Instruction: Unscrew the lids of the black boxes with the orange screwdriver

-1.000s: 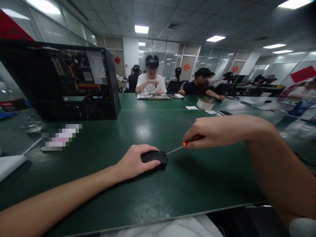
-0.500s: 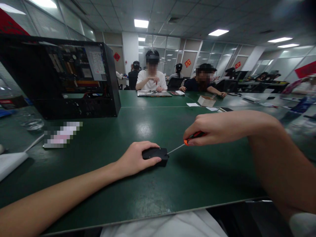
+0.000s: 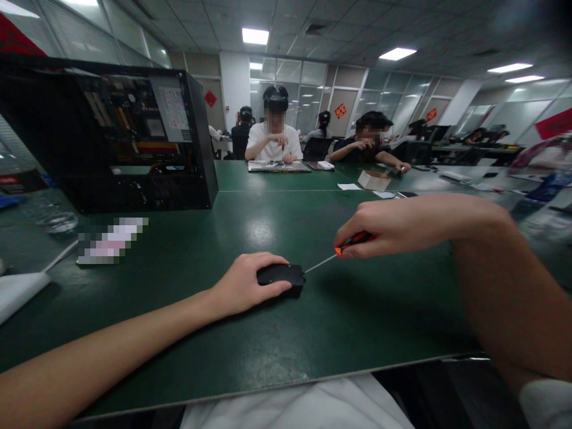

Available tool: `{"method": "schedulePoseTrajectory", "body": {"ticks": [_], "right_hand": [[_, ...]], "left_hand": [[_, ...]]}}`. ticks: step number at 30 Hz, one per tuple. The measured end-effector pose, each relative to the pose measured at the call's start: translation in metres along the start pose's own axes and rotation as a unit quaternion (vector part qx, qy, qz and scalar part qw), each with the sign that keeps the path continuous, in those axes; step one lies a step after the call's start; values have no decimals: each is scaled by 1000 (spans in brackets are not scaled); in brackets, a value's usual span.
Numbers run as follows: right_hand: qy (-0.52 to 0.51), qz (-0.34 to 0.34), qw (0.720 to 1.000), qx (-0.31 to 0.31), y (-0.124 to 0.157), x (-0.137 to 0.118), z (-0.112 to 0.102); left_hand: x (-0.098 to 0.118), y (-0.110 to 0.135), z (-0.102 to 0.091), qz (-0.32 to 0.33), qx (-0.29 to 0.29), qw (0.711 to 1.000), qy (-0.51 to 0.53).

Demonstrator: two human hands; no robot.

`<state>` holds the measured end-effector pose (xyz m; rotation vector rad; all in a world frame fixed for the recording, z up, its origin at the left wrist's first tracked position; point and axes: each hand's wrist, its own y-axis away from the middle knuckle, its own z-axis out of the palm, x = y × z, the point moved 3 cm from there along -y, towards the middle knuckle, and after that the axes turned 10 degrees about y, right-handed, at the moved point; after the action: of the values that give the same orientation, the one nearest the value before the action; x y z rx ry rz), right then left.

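Note:
A small black box rests on the green table. My left hand is closed around its left part, thumb along the near side and fingers along the far side. In my right hand is a screwdriver with an orange and black handle, its thin metal shaft slanting down to the left. The shaft's tip meets the right end of the box, close to a small notch. Most of the handle is hidden inside my closed fingers.
An open black computer case stands at the back left, near a plastic bottle. A white device with a cable lies at the left edge. Across the table sit two people, beside a small cardboard box.
My right hand and the screwdriver handle have shifted very slightly right and up. The person in dark clothing opposite has raised one hand toward the face. The black box stays in my left hand.

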<state>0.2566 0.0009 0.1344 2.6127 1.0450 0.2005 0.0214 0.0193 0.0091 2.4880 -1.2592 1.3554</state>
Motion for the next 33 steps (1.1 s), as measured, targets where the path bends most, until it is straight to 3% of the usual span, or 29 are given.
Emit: {"method": "schedulePoseTrajectory", "body": {"ticks": [15,25,33], "right_hand": [[3,11,1000,-9,2,2,1],[-15,-29,999,-11,-6,3,5],[-12,-4,1000,-9,0,9,1]], "left_hand": [[1,0,-1,1,3,1000,-1],[1,0,0,-1,7,1000,4],[-1,1,0,2,1,1000,2]]}}
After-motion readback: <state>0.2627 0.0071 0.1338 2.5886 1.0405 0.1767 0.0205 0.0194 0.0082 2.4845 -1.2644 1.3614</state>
